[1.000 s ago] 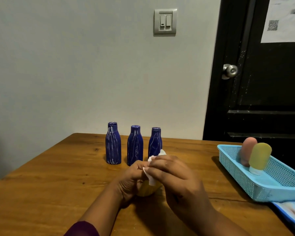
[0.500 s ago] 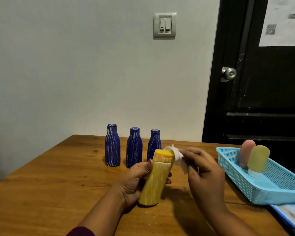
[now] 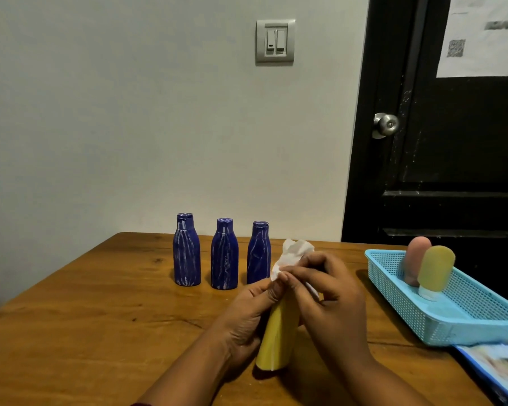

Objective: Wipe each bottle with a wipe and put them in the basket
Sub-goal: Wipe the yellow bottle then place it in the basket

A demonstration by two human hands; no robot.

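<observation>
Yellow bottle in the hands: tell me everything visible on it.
The yellow bottle is a smooth, plastic-looking cylinder with a thin pale streak down its side. It leans, top tipped away to the right, base at the table; whether they touch is unclear. The left hand holds its left side; the right hand holds a white wipe over the upper end, hiding the cap.

Dim indoor light, soft shadows, wide-angle bowing

I can read no text from here. The paper sheet point(image 3: 478, 63) on the black door point(image 3: 452, 159) carries a square QR-type code point(image 3: 456, 48) and a few printed lines, all too blurred to make out.
</observation>
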